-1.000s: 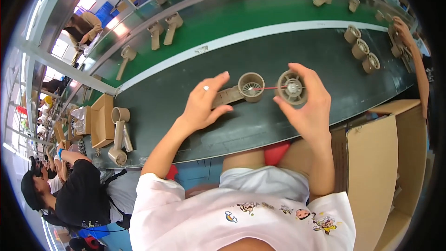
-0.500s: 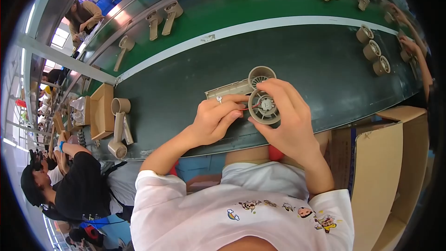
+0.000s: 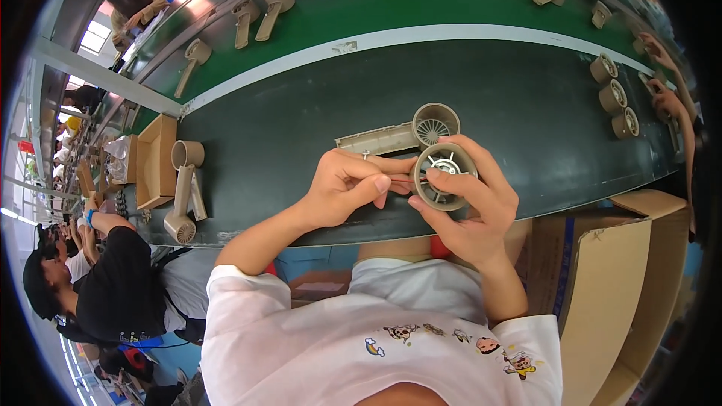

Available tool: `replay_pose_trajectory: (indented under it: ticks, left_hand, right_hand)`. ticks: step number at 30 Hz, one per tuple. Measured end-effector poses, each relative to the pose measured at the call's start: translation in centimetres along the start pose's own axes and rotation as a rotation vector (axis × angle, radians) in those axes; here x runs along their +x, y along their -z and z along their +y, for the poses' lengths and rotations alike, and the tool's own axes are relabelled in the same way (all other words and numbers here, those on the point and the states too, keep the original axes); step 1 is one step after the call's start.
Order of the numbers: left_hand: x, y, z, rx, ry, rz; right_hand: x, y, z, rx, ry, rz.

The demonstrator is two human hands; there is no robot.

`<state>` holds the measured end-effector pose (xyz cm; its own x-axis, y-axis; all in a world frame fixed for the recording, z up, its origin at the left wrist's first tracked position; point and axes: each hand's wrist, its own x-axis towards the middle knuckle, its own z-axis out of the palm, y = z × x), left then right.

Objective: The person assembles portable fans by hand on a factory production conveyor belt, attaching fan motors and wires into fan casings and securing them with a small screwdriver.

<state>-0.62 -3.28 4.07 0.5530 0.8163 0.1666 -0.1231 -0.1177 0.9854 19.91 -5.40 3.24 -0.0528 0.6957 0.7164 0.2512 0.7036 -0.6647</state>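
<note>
My right hand (image 3: 481, 207) grips a round beige fan motor housing (image 3: 423, 194) by its rim, with the thumb and a finger at the spoked motor in its middle. Thin red wires (image 3: 402, 180) run out of the housing to the left. My left hand (image 3: 350, 186) pinches these wires between thumb and forefinger. Just beyond both hands, a beige handheld fan shell (image 3: 376, 140) lies on the dark table, its long handle pointing left and its round grilled head (image 3: 435, 122) behind the housing. Part of the shell is hidden by my hands.
Beige fan parts (image 3: 180, 195) and an open cardboard box (image 3: 156, 162) sit at the left. Three round housings (image 3: 613, 95) stand at the right, near another person's hands (image 3: 665, 98). Several fans rest on the green belt (image 3: 361, 7). A large carton (image 3: 609, 278) stands at my right.
The housing has tilted and shifted slightly right in my right hand, whose fingers now reach over its middle. My left hand has drawn a little away, with more red wire showing.
</note>
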Motion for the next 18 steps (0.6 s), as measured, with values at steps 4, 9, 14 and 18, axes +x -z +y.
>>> replay_pose_trajectory:
  ticks: [4, 9, 14, 18]
  left_hand:
    - [-0.2, 0.2, -0.7, -0.137, 0.01, -0.008]
    - [-0.6, 0.3, -0.9, -0.197, 0.099, -0.04]
    - [-0.4, -0.1, -1.2, -0.237, 0.147, 0.006]
    - [-0.2, 0.0, -1.3, -0.248, 0.091, 0.005]
  right_hand:
    - [-0.2, 0.0, 0.2, 0.026, 0.007, -0.01]
    - [-0.5, 0.2, 0.2, 0.142, -0.091, -0.016]
    - [-0.8, 0.4, 0.7, 0.228, -0.176, 0.003]
    - [-0.4, 0.2, 0.5, 0.25, -0.154, 0.041]
